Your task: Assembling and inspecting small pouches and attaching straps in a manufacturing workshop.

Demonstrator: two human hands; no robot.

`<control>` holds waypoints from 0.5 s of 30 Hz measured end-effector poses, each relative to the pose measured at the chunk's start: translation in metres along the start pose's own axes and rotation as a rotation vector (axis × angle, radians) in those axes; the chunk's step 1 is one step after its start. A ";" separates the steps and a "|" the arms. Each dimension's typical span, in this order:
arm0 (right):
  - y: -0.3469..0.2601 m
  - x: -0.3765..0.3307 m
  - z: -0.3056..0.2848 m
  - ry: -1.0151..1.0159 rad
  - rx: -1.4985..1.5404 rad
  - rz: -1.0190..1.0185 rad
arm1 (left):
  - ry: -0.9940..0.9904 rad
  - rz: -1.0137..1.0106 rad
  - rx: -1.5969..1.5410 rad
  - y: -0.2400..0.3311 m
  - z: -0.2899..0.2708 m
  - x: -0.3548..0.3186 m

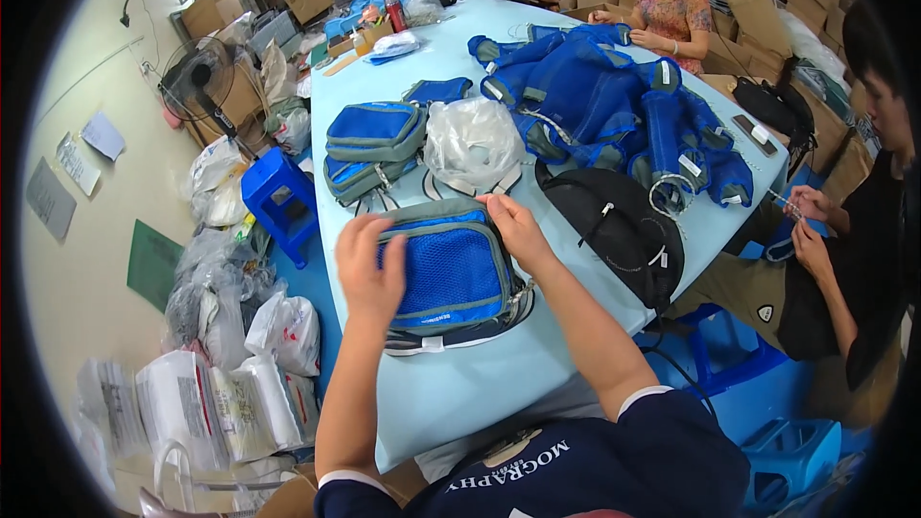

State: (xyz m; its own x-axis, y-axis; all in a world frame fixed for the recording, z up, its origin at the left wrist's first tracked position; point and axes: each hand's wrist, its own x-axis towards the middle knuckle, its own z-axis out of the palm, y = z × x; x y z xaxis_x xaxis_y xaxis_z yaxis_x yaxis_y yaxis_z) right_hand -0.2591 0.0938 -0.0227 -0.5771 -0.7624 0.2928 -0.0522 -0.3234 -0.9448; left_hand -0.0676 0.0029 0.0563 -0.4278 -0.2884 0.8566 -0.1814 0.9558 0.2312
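A blue mesh bag with grey trim (451, 273) lies in front of me on the table. My right hand (518, 232) pinches its far right corner between thumb and fingers. Over the bag's left side is my left hand (372, 259), its thumb and fingers apart and holding nothing; it hides part of the bag's edge. Straps show along the bag's near edge. Just beyond stands a clear plastic bag (470, 139), and left of that two similar blue and grey bags (374, 139) are stacked.
On the light blue table (422, 412), a black bag (614, 230) sits to the right. Behind it is a pile of blue mesh pieces (585, 86). At the right edge a co-worker's hands (811, 221) hold a cord. A blue stool (278, 192) stands left of the table.
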 end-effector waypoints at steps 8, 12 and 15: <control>0.021 0.002 0.008 0.037 -0.048 0.048 | -0.173 -1.166 -0.454 -0.095 -0.010 -0.081; 0.033 0.004 0.006 0.059 -0.067 0.023 | -0.114 -1.199 -0.584 -0.090 0.003 -0.089; 0.037 0.006 0.002 0.048 -0.009 0.156 | -0.156 -1.128 -0.429 -0.084 0.008 -0.083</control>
State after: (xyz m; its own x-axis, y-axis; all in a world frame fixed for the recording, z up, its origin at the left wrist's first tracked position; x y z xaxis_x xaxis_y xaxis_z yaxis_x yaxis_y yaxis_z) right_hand -0.2629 0.0766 -0.0556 -0.6167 -0.7755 0.1352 0.0339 -0.1977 -0.9797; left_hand -0.0240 -0.0537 -0.0382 -0.3261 -0.9452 0.0178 -0.2257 0.0962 0.9694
